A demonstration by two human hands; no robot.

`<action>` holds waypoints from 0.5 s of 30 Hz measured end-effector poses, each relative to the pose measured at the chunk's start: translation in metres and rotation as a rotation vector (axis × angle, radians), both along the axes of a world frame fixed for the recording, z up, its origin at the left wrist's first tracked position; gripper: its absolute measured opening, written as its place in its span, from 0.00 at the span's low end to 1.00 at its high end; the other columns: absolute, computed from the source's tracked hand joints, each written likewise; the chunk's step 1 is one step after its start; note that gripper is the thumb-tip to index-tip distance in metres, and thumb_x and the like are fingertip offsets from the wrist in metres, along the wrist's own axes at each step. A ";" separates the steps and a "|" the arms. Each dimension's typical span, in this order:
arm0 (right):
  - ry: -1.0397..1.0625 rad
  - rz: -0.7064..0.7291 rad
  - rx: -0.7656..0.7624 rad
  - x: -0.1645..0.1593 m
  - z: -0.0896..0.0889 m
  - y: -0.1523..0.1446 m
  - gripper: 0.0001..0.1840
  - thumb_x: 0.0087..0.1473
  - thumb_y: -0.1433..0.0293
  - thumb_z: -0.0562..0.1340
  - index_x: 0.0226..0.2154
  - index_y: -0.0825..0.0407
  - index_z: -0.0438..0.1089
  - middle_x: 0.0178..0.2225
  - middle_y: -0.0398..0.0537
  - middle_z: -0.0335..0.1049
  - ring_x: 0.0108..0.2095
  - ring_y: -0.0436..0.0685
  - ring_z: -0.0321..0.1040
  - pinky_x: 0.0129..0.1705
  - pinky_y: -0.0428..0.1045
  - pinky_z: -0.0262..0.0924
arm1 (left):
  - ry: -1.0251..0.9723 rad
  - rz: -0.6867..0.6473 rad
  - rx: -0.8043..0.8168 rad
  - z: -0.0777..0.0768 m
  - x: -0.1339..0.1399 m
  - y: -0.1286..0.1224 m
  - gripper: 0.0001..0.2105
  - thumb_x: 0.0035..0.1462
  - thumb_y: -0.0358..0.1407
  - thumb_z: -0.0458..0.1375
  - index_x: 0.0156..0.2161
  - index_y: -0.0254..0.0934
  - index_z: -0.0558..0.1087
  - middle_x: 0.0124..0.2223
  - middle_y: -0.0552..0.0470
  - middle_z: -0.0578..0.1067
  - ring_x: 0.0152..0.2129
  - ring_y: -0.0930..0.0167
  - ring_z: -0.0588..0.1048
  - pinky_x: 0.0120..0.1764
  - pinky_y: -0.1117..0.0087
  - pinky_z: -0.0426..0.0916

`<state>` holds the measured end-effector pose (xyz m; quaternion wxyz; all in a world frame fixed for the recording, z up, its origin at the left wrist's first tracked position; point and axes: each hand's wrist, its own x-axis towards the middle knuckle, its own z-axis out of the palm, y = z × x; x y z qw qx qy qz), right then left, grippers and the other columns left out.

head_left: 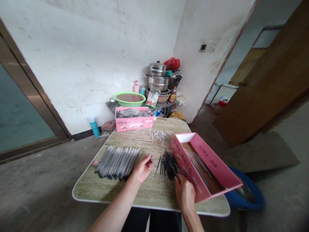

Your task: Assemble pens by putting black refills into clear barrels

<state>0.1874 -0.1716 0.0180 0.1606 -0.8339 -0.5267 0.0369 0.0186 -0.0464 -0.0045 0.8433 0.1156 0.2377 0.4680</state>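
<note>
My left hand [144, 168] is closed in a pinch over the middle of the table, with a small greyish piece [152, 159] at its fingertips. To its left lies a row of translucent pen barrels [119, 161] with dark ends towards me. My right hand [185, 190] is curled at the near edge of a loose pile of black pen refills [169, 164], its fingertips closed on a dark refill, partly hidden. An open pink box [205, 170] beside that hand holds some thin pale sticks. Small whitish pieces [159, 136] lie scattered behind the refills.
A second pink box [134, 124], filled with pale pen parts, stands at the table's [96, 190] far edge. Beyond are a green basin [129, 102] and stacked steel pots [158, 77]. A blue tub [256, 196] sits on the floor at right, near an open wooden door [267, 87].
</note>
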 end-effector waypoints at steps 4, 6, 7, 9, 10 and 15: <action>-0.054 0.023 0.005 -0.001 -0.007 0.008 0.15 0.61 0.71 0.54 0.42 0.53 0.75 0.35 0.55 0.79 0.34 0.61 0.77 0.33 0.47 0.63 | 0.000 0.007 -0.003 0.000 0.000 0.000 0.02 0.56 0.26 0.60 0.31 0.28 0.74 0.27 0.51 0.77 0.16 0.81 0.72 0.16 0.84 0.65; -0.071 0.039 0.026 -0.001 -0.011 0.010 0.14 0.61 0.72 0.54 0.41 0.53 0.75 0.34 0.54 0.79 0.33 0.60 0.77 0.32 0.47 0.62 | -0.004 0.012 -0.002 0.000 0.000 -0.001 0.02 0.55 0.26 0.60 0.31 0.28 0.74 0.27 0.51 0.77 0.17 0.80 0.73 0.16 0.84 0.66; -0.078 0.046 0.034 0.000 -0.012 0.010 0.14 0.61 0.72 0.54 0.41 0.53 0.75 0.33 0.54 0.79 0.33 0.60 0.77 0.31 0.46 0.61 | -0.006 0.013 0.000 0.000 0.000 -0.001 0.02 0.55 0.26 0.61 0.31 0.28 0.74 0.27 0.51 0.77 0.19 0.79 0.74 0.17 0.84 0.66; -0.089 0.055 0.039 0.001 -0.014 0.010 0.14 0.61 0.73 0.54 0.41 0.53 0.74 0.32 0.54 0.79 0.31 0.59 0.77 0.29 0.46 0.60 | -0.008 0.015 0.004 -0.001 0.000 -0.001 0.02 0.54 0.26 0.62 0.31 0.28 0.74 0.27 0.51 0.77 0.21 0.78 0.75 0.17 0.84 0.66; -0.094 0.059 0.039 0.001 -0.014 0.011 0.13 0.60 0.73 0.54 0.41 0.53 0.74 0.31 0.54 0.79 0.31 0.59 0.77 0.29 0.46 0.60 | -0.006 0.015 0.008 -0.001 0.000 -0.001 0.02 0.54 0.26 0.62 0.31 0.29 0.74 0.27 0.51 0.77 0.21 0.78 0.75 0.18 0.84 0.66; -0.120 0.097 0.039 0.003 -0.012 0.013 0.12 0.59 0.74 0.54 0.39 0.53 0.73 0.29 0.53 0.78 0.28 0.60 0.76 0.26 0.46 0.58 | 0.012 0.010 0.030 -0.001 0.001 -0.001 0.02 0.53 0.27 0.63 0.30 0.29 0.74 0.27 0.51 0.77 0.20 0.78 0.75 0.18 0.84 0.67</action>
